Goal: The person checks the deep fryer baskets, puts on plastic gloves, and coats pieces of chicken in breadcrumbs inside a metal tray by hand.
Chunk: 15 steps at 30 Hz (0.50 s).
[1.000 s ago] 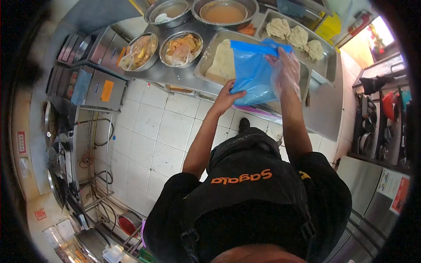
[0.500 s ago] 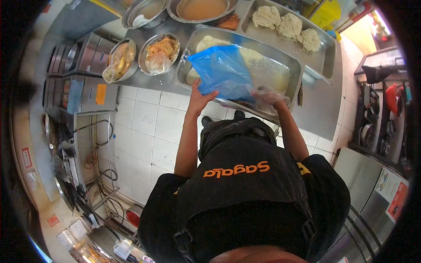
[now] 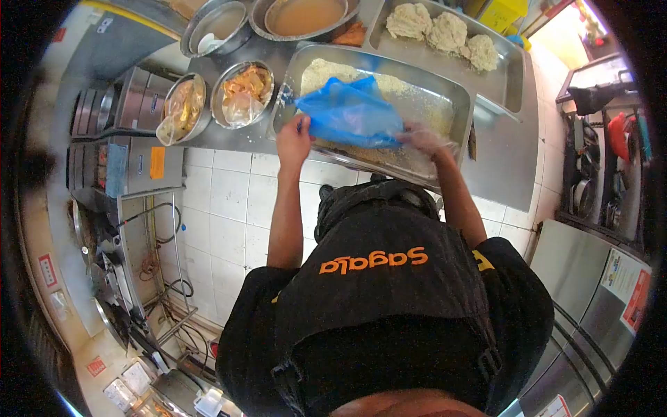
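L hand: my L hand (image 3: 294,142) has its fingers nearly closed, w/ a pinch on the L end of the blue bag (image 3: 351,115).
R hand: my R hand (image 3: 424,139) has clear plastic on it & touches the bag's R end; too blurry, can't tell if it grips.
Blue bag: crumpled, btwn both hands, over the near L part of the big tray (image 3: 455,124).
Big tray: metal, by the near edge of the metal table (image 3: 511,156); pale powder (image 3: 325,71) is thickest nr its far L corner.
Other tray: the 2nd tray (image 3: 511,94) is at the far R corner of the table, w/ 3 pale lumps (image 3: 447,33) by its far side.
Food bowls: 2 food bowls (image 3: 243,94) sit side by side at the table's L end.
Wet bowls: 2 bowls of cloudy liquid (image 3: 306,17) are along the far edge.
Orange bits: orange bits (image 3: 351,35) lie btwn a wet bowl & the 2nd tray.
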Each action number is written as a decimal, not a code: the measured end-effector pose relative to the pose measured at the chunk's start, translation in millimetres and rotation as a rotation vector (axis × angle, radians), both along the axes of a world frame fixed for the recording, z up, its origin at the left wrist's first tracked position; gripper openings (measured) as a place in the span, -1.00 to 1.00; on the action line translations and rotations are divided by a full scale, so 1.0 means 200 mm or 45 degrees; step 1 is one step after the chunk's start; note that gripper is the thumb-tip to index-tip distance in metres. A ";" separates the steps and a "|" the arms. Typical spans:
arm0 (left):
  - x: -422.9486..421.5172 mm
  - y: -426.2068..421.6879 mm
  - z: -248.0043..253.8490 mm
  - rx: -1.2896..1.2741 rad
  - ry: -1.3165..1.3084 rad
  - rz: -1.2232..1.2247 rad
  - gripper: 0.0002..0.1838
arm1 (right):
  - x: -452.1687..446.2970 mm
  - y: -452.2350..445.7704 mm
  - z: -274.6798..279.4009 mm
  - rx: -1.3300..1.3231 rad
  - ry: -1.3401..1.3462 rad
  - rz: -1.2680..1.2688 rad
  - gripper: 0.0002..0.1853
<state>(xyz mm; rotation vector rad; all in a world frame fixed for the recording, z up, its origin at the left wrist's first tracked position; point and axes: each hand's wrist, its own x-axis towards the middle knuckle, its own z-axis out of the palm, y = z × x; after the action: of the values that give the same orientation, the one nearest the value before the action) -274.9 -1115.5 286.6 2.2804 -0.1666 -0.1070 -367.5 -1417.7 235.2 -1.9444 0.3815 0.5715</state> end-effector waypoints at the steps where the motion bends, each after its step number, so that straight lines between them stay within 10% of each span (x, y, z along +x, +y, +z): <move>1: 0.03 0.00 0.02 -0.054 0.011 0.004 -0.68 | 0.02 -0.03 0.15 -0.059 -0.046 0.034 -0.47; 15: 0.24 -0.08 0.51 -0.649 -0.057 -0.068 -0.59 | 0.15 -0.08 0.98 -0.273 -0.746 -0.498 -0.46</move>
<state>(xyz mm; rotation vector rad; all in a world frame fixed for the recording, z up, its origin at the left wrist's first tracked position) -226.5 -1132.1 388.8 1.7716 -0.2475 -0.0352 -337.4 -1433.8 430.4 -2.0594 0.4389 -0.3032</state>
